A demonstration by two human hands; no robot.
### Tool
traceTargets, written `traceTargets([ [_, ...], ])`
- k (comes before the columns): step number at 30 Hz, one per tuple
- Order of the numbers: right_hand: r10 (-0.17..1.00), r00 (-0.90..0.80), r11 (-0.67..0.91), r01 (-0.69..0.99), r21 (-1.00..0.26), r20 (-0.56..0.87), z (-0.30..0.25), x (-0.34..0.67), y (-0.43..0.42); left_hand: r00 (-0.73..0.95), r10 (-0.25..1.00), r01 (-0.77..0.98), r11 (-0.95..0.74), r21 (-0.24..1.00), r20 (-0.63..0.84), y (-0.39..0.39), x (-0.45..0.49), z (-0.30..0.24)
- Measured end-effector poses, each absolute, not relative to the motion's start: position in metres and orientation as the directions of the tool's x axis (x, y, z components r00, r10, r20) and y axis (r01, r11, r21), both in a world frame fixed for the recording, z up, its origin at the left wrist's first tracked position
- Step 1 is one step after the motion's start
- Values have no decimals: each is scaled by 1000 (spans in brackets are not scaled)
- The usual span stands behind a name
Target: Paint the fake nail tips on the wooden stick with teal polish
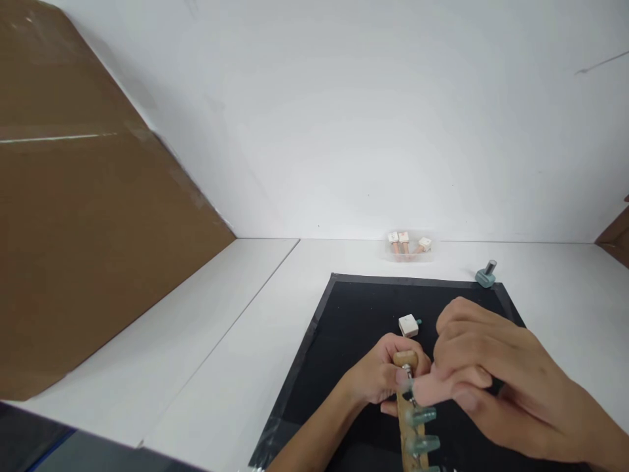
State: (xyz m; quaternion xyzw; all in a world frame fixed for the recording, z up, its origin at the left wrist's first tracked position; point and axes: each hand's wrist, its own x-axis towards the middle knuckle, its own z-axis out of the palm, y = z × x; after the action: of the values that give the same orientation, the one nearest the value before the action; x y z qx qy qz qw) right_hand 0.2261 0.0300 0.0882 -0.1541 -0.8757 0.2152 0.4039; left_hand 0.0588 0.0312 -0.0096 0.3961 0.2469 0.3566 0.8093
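My left hand point(388, 373) is closed around the upper end of a wooden bar point(407, 432), which runs down toward the bottom edge of the view. Several translucent green pegs point(423, 444) stick out from the bar's right side. A small metal part shows near the bar's top. Close by on the right, my right hand point(496, 373) pinches a pinkish tapered piece point(432, 389) against the bar's upper part. Fingers hide much of this piece and where it meets the bar. Just beyond my hands lies a white block point(407, 326) with a green stem.
A black mat point(363, 298) lies under my hands on the white table point(221, 367). Behind it stands a clear tray point(413, 255) with white-capped pink pieces. A grey-green part with a metal pin point(485, 278) sits at the mat's far right corner. Brown cardboard point(98, 196) rises at left.
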Motion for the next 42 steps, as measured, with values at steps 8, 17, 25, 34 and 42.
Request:
traceTargets([
  [8, 485, -541, 852, 116, -511, 687, 84, 225, 28, 635, 764, -398, 448, 801, -111, 30, 56, -11],
  [17, 484, -606, 838, 114, -533, 631, 90, 224, 26, 609, 788, -498, 468, 730, -90, 27, 56, -17],
  [25, 503, -523, 846, 134, -516, 688, 88, 225, 24, 741, 671, -477, 559, 678, -32, 30, 55, -27],
  [34, 519, -510, 840, 157, -519, 686, 85, 224, 24, 730, 684, -528, 550, 647, 14, 26, 55, -24],
  [42, 552, -450, 827, 186, -531, 702, 79, 225, 22, 723, 690, -573, 570, 589, 37, 21, 49, -22],
])
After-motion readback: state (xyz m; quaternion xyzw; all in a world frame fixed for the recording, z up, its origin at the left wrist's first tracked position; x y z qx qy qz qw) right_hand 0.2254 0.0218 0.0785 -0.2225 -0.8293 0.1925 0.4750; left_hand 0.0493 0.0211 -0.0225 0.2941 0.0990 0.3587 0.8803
